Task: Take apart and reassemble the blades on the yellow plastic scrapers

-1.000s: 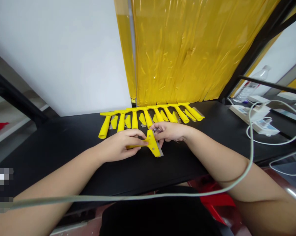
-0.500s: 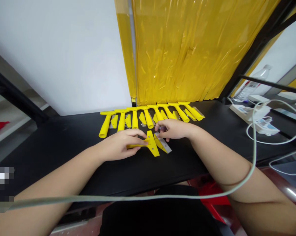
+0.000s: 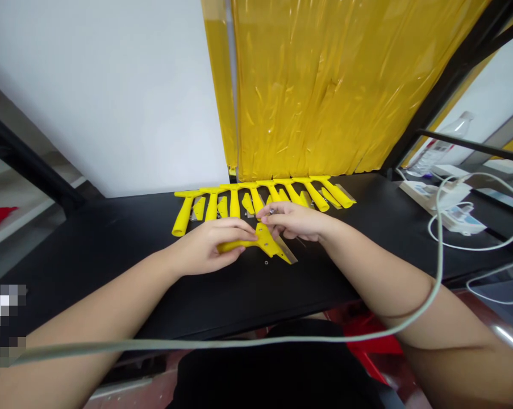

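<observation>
My left hand (image 3: 220, 241) is closed around the handle of a yellow scraper (image 3: 265, 241). The scraper's wide head points right and lies against a metal blade (image 3: 287, 250) and its yellow clamp piece. My right hand (image 3: 296, 221) is just above the head, thumb and index finger pinched together at its far end. A small shiny bit shows at those fingertips, too small to name. The other right fingers curl beside the blade. On the black table (image 3: 222, 301), a tiny metal ring (image 3: 266, 262) lies just in front of the scraper head.
Along the back lies a row of several yellow scraper handles (image 3: 183, 218), with loose clamp pieces and blades (image 3: 199, 209) between them. A white power strip (image 3: 456, 213) and bottle (image 3: 441, 145) stand at right. A pale cable (image 3: 256, 343) crosses the foreground.
The scraper in my left hand has come over the clamp piece and blade, which lay apart from it. My right hand has shifted left and slightly up. The small ring now shows on the table.
</observation>
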`<state>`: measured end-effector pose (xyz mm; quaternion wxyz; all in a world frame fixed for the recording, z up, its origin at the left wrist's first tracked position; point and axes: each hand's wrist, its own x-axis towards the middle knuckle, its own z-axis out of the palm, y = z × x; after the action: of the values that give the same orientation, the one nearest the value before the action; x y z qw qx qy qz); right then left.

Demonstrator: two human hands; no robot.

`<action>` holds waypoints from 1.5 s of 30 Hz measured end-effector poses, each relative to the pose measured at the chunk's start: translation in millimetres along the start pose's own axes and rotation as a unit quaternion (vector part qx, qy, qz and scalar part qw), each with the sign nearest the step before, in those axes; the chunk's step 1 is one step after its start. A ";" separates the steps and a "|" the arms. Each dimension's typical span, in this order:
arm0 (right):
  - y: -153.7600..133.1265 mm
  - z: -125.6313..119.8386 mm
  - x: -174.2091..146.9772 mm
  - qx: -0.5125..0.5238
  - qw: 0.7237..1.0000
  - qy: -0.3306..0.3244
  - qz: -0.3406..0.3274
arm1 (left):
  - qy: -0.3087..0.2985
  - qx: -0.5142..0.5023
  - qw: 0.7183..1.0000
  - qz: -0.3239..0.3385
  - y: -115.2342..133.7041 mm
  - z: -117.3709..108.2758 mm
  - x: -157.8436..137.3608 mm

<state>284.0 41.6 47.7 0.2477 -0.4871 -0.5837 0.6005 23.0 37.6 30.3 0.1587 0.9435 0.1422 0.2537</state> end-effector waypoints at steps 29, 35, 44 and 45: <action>27.3 -6.0 19.8 -0.099 0.979 -0.075 -0.162 | -0.036 0.066 0.997 0.012 2.3 -0.2 2.3; 23.2 -4.0 15.9 -0.036 0.987 -0.074 -0.141 | -0.035 0.087 0.995 0.017 2.0 -0.4 1.8; 23.3 -0.9 16.5 -0.026 0.991 -0.063 -0.117 | -0.052 0.105 0.993 0.026 2.5 -0.1 2.3; 23.4 -0.6 16.5 -0.032 0.990 -0.068 -0.120 | -0.053 0.104 0.993 0.025 2.3 0.1 2.1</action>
<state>284.2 51.6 20.9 0.2625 -0.3793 -0.6725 0.5788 25.3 36.2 32.0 0.0602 0.9702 0.1355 0.1914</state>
